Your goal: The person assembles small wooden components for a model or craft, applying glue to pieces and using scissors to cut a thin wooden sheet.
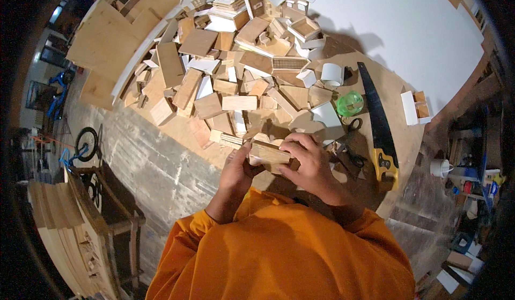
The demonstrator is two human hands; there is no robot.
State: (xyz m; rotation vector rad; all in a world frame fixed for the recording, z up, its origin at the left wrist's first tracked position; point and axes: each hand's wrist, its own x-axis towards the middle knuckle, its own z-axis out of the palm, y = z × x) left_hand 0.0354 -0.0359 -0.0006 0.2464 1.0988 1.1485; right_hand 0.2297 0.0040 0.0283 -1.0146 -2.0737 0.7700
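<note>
A small rectangular wooden block is held between both my hands at the near edge of the wood pile. My left hand grips its left end, thumb on top. My right hand closes on its right end with thumb and fingers. Just beyond it lie more wood offcuts, including a pale block and a striped plywood piece. The heap of loose wood pieces spreads away from my hands. The underside of the held block is hidden.
Right of the pile lie a handsaw with a yellow handle, a green transparent round container, a white cylinder and scissors. A small white open box sits farther right. Plywood sheets lean at far left; a white board lies behind.
</note>
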